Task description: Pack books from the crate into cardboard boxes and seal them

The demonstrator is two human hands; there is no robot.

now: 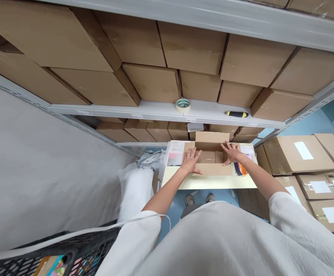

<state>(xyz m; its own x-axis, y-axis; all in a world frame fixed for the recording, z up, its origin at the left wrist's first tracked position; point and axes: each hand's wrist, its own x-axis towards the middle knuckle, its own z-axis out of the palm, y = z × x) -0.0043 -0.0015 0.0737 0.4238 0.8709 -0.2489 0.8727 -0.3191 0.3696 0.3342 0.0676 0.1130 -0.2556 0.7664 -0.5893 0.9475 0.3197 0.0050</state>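
An opened cardboard box point(211, 169) sits on the pale yellow tabletop point(215, 183), its front and back flaps folded outward. Its inside shows bare cardboard. My left hand point(190, 161) rests with spread fingers on the box's left side, the thumb over the front flap. At the right side, my right hand point(230, 152) also has its fingers apart, touching the edge there. Just right of the box, partly hidden by my right forearm, lies an orange and dark object point(242, 168). Papers in clear plastic point(175, 153) lie left of my left hand.
A tape roll point(183, 109) and a yellow-black utility knife point(236, 114) lie on the shelf point(155, 109) ahead, below stacked cartons point(195, 48). Labelled cartons point(302, 153) stand right. A white wrap roll point(136, 193) and black crate point(89, 249) are left.
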